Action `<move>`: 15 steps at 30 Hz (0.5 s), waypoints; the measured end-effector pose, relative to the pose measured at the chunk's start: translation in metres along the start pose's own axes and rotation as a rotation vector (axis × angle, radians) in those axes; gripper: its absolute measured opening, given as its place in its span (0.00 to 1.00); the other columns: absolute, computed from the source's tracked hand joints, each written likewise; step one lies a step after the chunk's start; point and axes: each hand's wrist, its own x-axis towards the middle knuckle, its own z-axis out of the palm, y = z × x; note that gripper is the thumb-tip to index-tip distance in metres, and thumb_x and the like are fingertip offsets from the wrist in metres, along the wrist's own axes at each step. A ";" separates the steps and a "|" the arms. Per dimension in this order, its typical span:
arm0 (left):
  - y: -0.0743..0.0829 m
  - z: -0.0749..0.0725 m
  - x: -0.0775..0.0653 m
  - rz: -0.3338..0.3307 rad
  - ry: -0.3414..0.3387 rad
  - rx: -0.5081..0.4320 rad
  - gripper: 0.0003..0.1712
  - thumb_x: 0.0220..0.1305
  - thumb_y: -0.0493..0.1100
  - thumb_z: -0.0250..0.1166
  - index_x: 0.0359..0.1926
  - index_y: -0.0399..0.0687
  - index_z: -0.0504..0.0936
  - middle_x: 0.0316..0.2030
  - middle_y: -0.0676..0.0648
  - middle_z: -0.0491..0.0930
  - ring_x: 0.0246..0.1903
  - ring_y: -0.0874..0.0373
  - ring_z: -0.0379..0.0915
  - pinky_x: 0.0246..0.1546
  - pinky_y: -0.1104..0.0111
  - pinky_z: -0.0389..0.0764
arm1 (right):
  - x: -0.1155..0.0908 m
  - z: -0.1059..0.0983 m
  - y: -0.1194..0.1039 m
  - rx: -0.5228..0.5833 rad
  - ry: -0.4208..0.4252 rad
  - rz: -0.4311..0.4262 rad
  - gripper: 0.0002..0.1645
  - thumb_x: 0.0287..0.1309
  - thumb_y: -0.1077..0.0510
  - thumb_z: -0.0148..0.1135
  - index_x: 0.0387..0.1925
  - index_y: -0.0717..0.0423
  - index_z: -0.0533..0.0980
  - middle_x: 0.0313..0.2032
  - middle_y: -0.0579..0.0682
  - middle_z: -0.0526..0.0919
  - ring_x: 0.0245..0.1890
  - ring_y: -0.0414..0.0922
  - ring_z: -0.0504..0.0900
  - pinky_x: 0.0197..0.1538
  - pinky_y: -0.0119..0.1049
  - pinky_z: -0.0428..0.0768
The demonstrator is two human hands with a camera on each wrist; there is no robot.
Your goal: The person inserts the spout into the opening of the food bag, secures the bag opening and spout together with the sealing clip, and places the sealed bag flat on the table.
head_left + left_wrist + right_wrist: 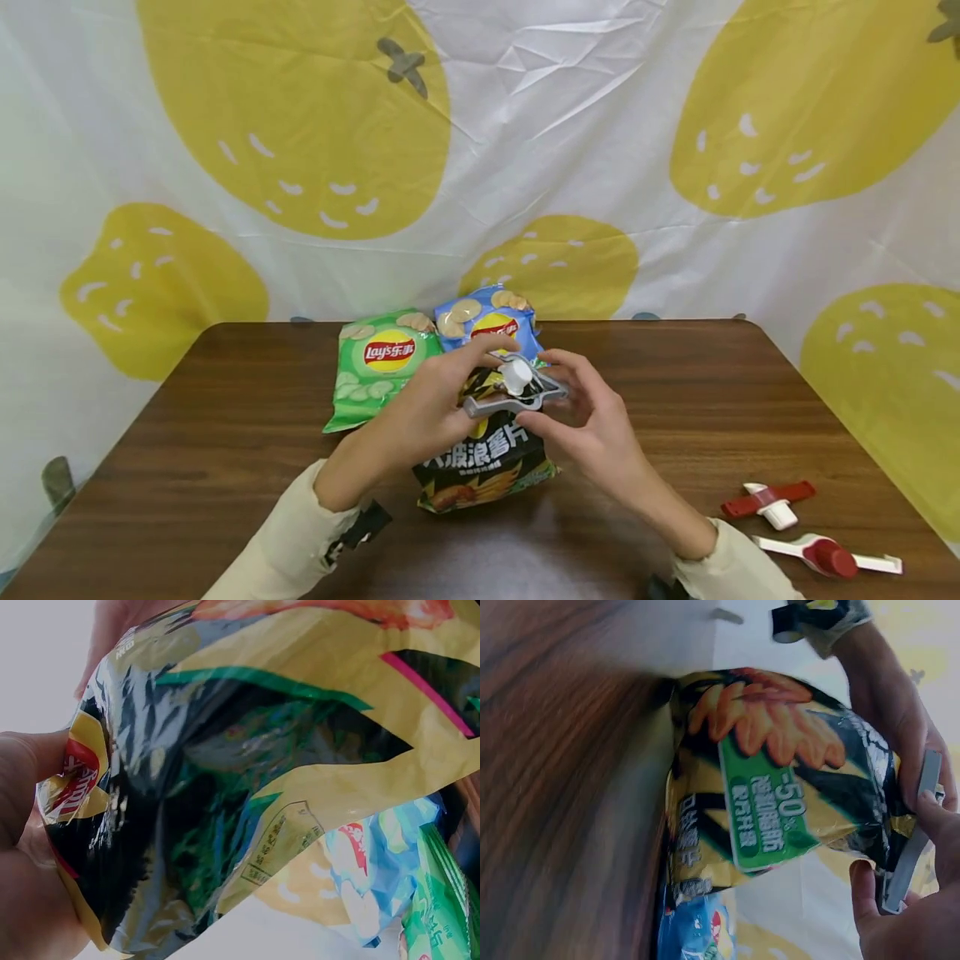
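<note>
A black bag of potato chips [483, 471] leans toward me in the middle of the table. Around its top edge lies a grey bag clip [501, 406] with a white round cap [517, 377]; its two arms stand apart at the left. My left hand [423, 408] pinches the bag's top beside the clip's left end, its thumb [45, 757] against the foil. On the other side my right hand [592, 425] grips the clip's right end between thumb and fingers. The clip's grey bar [915, 836] runs along the bag's top in the right wrist view.
Behind the black bag lie a green chip bag [390, 352] and a blue chip bag [491, 321]. A red clip with a white cap [768, 502] and a white clip with a red cap [828, 557] rest at the table's right front. A lemon-print cloth [570, 167] hangs behind.
</note>
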 end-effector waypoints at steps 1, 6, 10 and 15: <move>0.000 0.001 0.000 0.014 0.004 0.012 0.34 0.55 0.23 0.65 0.62 0.47 0.71 0.46 0.47 0.84 0.47 0.61 0.79 0.33 0.71 0.76 | -0.001 0.001 0.000 0.032 -0.016 0.026 0.35 0.53 0.70 0.71 0.62 0.55 0.71 0.46 0.53 0.83 0.39 0.42 0.84 0.43 0.34 0.83; -0.001 0.006 0.001 0.081 0.019 0.058 0.25 0.61 0.30 0.66 0.60 0.44 0.74 0.47 0.50 0.82 0.46 0.62 0.77 0.50 0.68 0.78 | -0.005 0.006 0.002 0.139 -0.036 0.061 0.34 0.58 0.70 0.67 0.66 0.55 0.72 0.44 0.54 0.79 0.27 0.39 0.78 0.20 0.31 0.72; 0.001 0.006 0.000 0.087 0.008 0.031 0.25 0.62 0.33 0.68 0.60 0.43 0.73 0.49 0.49 0.81 0.47 0.62 0.78 0.51 0.69 0.78 | -0.007 0.011 0.004 0.153 0.024 -0.013 0.34 0.57 0.72 0.67 0.65 0.58 0.72 0.53 0.55 0.78 0.42 0.44 0.81 0.35 0.30 0.81; 0.004 0.006 0.000 0.074 -0.009 -0.032 0.29 0.61 0.33 0.69 0.62 0.44 0.71 0.48 0.46 0.83 0.49 0.60 0.80 0.50 0.68 0.79 | -0.009 0.016 0.006 0.142 0.082 -0.055 0.35 0.55 0.73 0.68 0.64 0.58 0.72 0.57 0.58 0.77 0.53 0.49 0.80 0.53 0.35 0.80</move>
